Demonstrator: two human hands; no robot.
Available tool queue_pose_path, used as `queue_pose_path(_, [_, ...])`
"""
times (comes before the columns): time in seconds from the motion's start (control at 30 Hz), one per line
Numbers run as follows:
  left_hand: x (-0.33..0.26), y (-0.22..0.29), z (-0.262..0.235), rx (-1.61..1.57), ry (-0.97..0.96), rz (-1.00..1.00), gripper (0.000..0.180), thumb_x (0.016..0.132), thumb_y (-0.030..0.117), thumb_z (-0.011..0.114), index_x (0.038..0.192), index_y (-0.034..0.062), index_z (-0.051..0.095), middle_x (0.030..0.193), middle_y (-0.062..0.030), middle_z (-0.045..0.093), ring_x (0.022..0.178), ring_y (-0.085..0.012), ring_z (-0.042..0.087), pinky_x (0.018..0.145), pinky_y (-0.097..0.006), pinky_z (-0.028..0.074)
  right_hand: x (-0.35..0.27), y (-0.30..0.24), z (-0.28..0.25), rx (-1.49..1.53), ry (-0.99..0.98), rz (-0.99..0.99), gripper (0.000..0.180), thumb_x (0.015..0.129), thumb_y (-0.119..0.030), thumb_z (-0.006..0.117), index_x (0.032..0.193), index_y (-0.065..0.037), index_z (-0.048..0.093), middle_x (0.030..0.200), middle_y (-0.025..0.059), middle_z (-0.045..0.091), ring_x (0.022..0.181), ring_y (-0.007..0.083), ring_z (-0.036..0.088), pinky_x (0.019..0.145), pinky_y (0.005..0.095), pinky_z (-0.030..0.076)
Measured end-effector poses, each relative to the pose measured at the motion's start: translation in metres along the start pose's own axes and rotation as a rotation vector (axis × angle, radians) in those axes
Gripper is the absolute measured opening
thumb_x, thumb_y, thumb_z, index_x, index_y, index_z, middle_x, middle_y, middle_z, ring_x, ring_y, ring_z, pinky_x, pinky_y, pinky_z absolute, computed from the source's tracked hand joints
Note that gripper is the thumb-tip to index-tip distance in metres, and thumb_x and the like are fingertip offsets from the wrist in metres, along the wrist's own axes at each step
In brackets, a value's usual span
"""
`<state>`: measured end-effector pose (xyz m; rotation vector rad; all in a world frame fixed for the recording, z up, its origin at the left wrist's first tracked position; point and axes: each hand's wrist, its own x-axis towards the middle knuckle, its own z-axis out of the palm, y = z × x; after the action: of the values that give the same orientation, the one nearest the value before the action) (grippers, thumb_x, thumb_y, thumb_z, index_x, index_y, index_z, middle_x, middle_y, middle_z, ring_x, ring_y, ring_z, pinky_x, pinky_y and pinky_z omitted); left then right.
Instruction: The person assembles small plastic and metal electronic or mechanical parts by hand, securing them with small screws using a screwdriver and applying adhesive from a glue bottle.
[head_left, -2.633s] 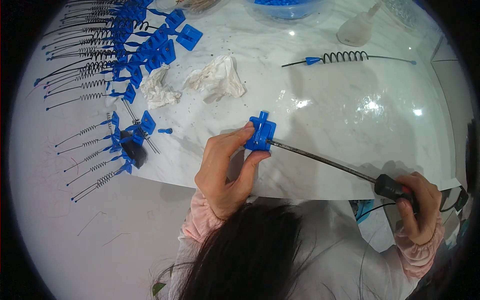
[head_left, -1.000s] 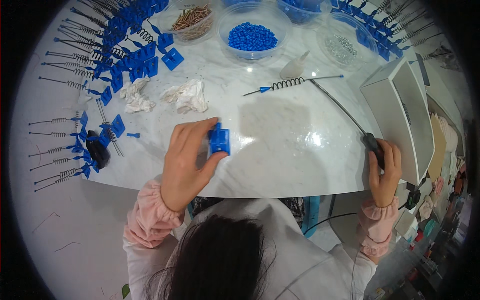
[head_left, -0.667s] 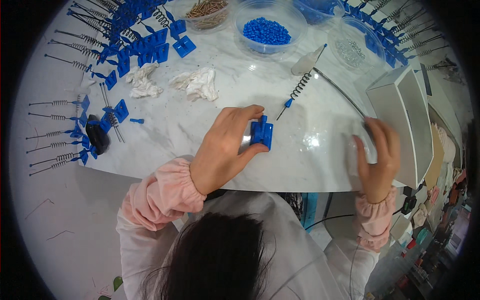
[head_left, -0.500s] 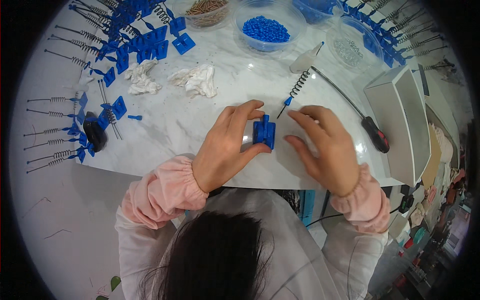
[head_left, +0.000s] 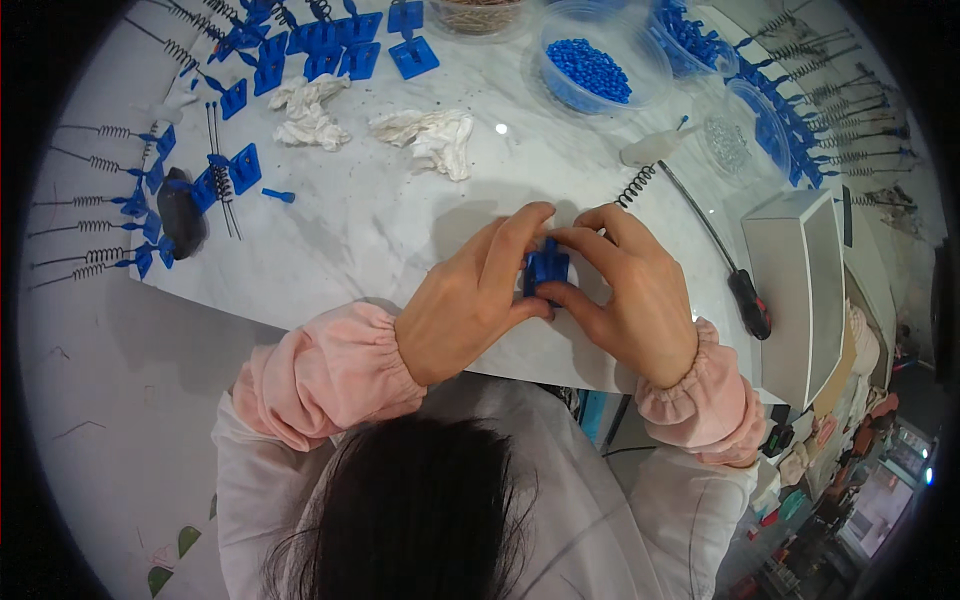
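**Both hands pinched on the small blue part at the table's near edge**

Head view: I see my left hand [head_left: 470, 300] and right hand [head_left: 625, 290] closed in from either side on a small blue moulded plastic block [head_left: 546, 270], fingertips pinching it just above the white marble-look tabletop [head_left: 400, 215], near its front edge. Most of the block is hidden by my fingers, so I cannot tell how it is oriented.

My worry is the grip: it is fingertip-only, and a slip so close to the edge could send the piece off the table into my lap. The coiled wire spring with its straight tail [head_left: 637, 186] lies just beyond my right fingers, and the long black-handled screwdriver [head_left: 735, 280] rests beside my right wrist; a careless sweep could knock either away.
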<state>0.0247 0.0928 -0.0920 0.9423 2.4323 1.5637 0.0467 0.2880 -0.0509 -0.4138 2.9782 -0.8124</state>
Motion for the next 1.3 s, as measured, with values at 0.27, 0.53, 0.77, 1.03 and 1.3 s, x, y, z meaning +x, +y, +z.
queue_pose_path(0.27, [0.004, 0.001, -0.006, 0.150, -0.079, 0.046, 0.079, 0.070, 0.014, 0.085, 0.137, 0.0015, 0.047, 0.112, -0.0140, 0.067, 0.098, -0.0307, 0.063, 0.083, -0.037, 0.052, 0.006, -0.004, -0.004, 0.204, -0.068, 0.065, 0.037, 0.070, -0.007, 0.080, 0.103, -0.003, 0.065, 0.100, 0.0129, 0.061, 0.088, 0.0358, 0.064, 0.073, 0.0410, 0.052])
queue_pose_path(0.53, [0.000, -0.002, 0.000, 0.270, -0.011, 0.136, 0.071, 0.071, 0.020, 0.084, 0.132, 0.0002, 0.052, 0.104, -0.0102, 0.065, 0.096, -0.0287, 0.063, 0.082, -0.037, 0.051, -0.009, -0.004, 0.011, 0.209, 0.126, -0.060, 0.034, 0.067, 0.006, 0.075, 0.097, -0.004, 0.062, 0.092, 0.0105, 0.064, 0.081, 0.0320, 0.064, 0.068, 0.0375, 0.052])
queue_pose_path(0.77, [0.004, 0.004, -0.006, 0.303, -0.054, 0.122, 0.064, 0.069, 0.019, 0.085, 0.125, 0.0023, 0.058, 0.110, -0.0110, 0.064, 0.096, -0.0279, 0.061, 0.085, -0.038, 0.050, -0.019, -0.003, 0.014, 0.138, 0.208, -0.151, 0.027, 0.067, 0.008, 0.071, 0.091, -0.003, 0.064, 0.088, 0.0093, 0.066, 0.083, 0.0287, 0.067, 0.070, 0.0357, 0.054])
queue_pose_path(1.03, [0.013, -0.014, -0.009, 0.027, -0.146, 0.106, 0.056, 0.075, 0.011, 0.079, 0.126, 0.0024, 0.057, 0.113, -0.0103, 0.064, 0.100, -0.0302, 0.060, 0.088, -0.039, 0.048, -0.006, 0.028, 0.001, 0.391, -0.044, -0.308, 0.026, 0.073, 0.011, 0.070, 0.097, -0.001, 0.068, 0.099, 0.0119, 0.071, 0.095, 0.0299, 0.069, 0.079, 0.0347, 0.055])
queue_pose_path(1.3, [0.008, 0.002, 0.002, 0.133, -0.089, 0.069, 0.059, 0.074, 0.010, 0.079, 0.128, 0.0021, 0.055, 0.114, -0.0123, 0.063, 0.102, -0.0324, 0.059, 0.089, -0.040, 0.048, -0.035, 0.009, 0.007, 0.351, 0.171, -0.001, 0.027, 0.081, 0.006, 0.072, 0.107, 0.001, 0.071, 0.103, 0.0133, 0.073, 0.096, 0.0266, 0.071, 0.082, 0.0322, 0.055])
